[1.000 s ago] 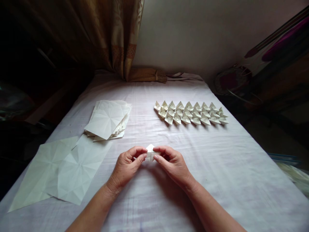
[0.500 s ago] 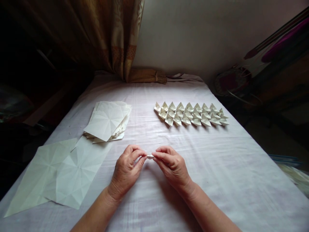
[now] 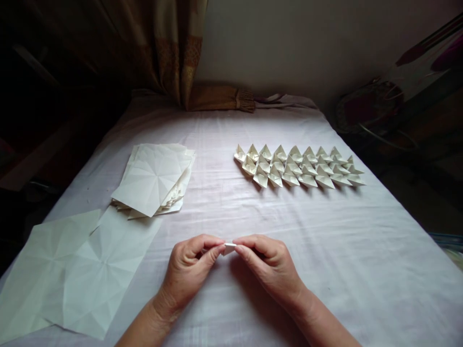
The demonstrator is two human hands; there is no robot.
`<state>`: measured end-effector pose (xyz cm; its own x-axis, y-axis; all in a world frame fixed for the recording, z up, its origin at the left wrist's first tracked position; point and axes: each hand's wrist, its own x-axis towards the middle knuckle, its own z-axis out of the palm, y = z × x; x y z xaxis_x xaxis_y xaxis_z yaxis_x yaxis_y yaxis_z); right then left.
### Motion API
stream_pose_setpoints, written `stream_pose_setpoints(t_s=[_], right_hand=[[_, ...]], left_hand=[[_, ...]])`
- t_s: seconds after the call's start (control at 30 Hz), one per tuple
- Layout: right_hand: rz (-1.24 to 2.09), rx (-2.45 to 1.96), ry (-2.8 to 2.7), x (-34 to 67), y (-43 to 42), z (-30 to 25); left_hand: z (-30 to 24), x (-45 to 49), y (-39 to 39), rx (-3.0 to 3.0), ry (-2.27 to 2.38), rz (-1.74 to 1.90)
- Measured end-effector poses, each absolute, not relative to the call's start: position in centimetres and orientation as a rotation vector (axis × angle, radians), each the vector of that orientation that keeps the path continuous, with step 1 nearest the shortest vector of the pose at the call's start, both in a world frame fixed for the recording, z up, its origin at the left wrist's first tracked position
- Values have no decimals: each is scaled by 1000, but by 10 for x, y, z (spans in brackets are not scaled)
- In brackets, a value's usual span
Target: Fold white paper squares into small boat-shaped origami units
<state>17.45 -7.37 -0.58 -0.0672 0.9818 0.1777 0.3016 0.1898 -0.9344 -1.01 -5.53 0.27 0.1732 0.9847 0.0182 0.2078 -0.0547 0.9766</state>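
Observation:
Between my two hands is a small folded piece of white paper [image 3: 229, 248], held just above the cloth. My left hand [image 3: 197, 270] pinches its left end between thumb and forefinger. The right end is pinched the same way by my right hand [image 3: 272, 267]. Most of the piece is hidden behind my fingertips. Beyond my right hand, several small folded paper boats [image 3: 289, 166] stand in close rows. Beyond my left hand lies a stack of creased paper sheets [image 3: 150, 176].
Two larger creased sheets [image 3: 101, 270] overlap at the near left. A pale cloth [image 3: 213, 193] covers the whole surface. At the far end a brown curtain [image 3: 177, 62] hangs, its gathered end [image 3: 217, 98] resting on the cloth. A dark bag [image 3: 369, 106] is off the right side.
The folded paper has turned, and a flat face now shows below its edge. My hands sit slightly lower in view, and the whole view has shifted and come closer.

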Motion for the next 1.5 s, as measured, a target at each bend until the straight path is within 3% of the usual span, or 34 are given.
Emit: stream_pose_setpoints(t_s=[0.2,0.57,0.87,1.17,1.5], right_hand=[[940,-1309,-1542,176,-73,-3],[610,-1237,-1608,168,-74,-10],[805,-1184,-1653,167,-69,-12],[536,-1217,-1706,153,-39,-7],[524,-1278,-1549,152,-2,-14]], left_hand=[[1,-14,-53,1486,1178,949],[1,-12,-51,1260,1223,771],[4,-9,-49,1243,1116,893],[17,-9,-33,1233,1164,994],[10,8,-3,1228,1202,1076]])
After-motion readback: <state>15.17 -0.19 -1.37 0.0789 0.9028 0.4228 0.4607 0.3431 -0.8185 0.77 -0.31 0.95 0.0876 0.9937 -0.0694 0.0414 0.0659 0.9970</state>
